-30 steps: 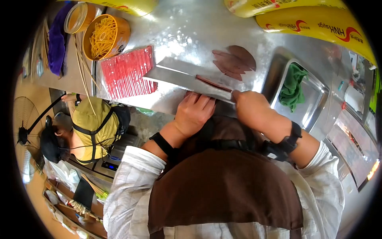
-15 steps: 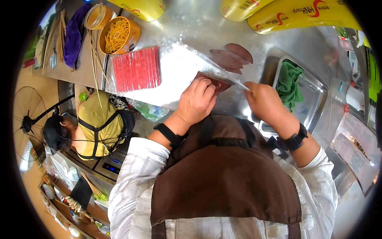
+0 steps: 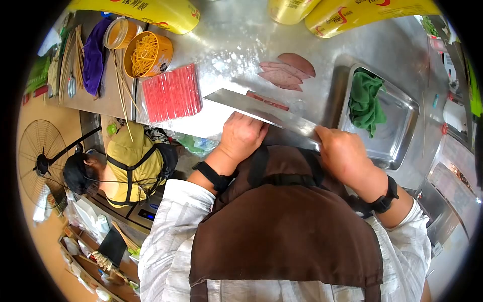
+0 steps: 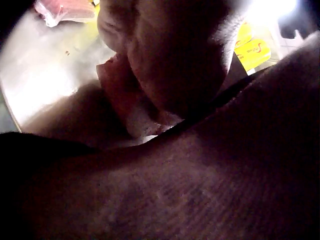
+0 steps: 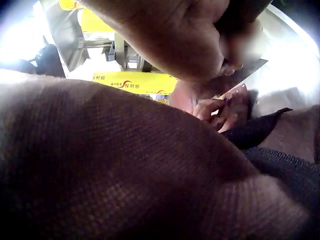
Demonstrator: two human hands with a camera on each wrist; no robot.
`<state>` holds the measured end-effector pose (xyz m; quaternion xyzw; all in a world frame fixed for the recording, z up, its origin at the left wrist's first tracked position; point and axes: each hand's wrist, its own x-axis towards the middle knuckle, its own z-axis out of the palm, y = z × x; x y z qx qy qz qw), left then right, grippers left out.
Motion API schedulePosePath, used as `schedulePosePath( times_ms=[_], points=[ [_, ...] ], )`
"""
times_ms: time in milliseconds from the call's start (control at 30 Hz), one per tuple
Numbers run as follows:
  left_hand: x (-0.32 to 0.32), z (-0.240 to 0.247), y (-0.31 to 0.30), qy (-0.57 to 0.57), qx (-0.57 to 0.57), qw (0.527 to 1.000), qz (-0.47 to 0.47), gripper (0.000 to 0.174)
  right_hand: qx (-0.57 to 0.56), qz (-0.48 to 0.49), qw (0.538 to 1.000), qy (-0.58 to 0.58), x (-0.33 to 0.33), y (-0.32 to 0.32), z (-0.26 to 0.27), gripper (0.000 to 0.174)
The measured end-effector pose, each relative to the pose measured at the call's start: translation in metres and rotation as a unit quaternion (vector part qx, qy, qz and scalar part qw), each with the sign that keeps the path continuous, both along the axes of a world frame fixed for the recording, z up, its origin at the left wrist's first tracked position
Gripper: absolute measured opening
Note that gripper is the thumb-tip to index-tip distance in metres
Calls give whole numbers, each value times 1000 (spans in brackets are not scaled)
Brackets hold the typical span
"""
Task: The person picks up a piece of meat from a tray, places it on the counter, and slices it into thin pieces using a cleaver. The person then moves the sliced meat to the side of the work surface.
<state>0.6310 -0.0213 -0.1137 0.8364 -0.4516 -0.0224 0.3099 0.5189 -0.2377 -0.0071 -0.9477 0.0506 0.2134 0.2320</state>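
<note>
Meat piece (image 3: pixel 269 100) sat by the worktop's (image 3: pixel 226 30) near edge, around mid-length. Left hand (image 3: pixel 242 135) was the nearer one, right at it, on the near-edge side. Its fingers were curled on the meat in the right wrist view; from the head view the blade hid the tips.

Right hand (image 3: pixel 344 151) was off to the right, fingers closed round the handle of a broad knife (image 3: pixel 261 111). Key relation: the blade ran from that fist leftward and slightly toward the far edge, crossing in front of the left fingertips. The visible strip of meat lay just past the blade on the far side, long axis close to parallel with it. Couldn't tell whether steel touched meat, nor the piece's full length.

Cut slices (image 3: pixel 288 71) lay overlapped, farther toward the far edge.

Containers: metal tray (image 3: pixel 395 118) on the right, green cloth (image 3: pixel 366 103) bunched in its left part. Orange tub (image 3: pixel 163 55) toward the far-left corner, full of yellow strands (image 3: pixel 144 54); clear-topped jar (image 3: pixel 121 34) beside it, contents unclear. Clear pack of red sticks (image 3: pixel 173 93) lay flat by the near edge, left of the left hand.
</note>
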Motion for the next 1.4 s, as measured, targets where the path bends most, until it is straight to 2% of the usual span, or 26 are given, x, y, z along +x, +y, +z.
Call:
schedulePosePath(
  times_ms=[367, 533, 867, 1233, 1400],
  points=[
    [-2, -3, 1, 16, 12, 1000, 12, 26, 3, 11, 999, 46, 12, 0, 3, 9],
    [1, -3, -1, -17, -5, 1000, 9, 26, 3, 9, 998, 69, 15, 1, 4, 9],
    [0, -5, -1, -3, 7, 1000, 6, 20, 5, 21, 988, 151, 37, -1, 4, 12],
    [9, -11, -1, -15, -2, 1000, -17, 19, -11, 23, 974, 227, 47, 3, -14, 16],
    [8, -11, 3, -11, 11, 999, -29, 19, -2, 39, 976, 213, 64, 7, -14, 14]
  ],
)
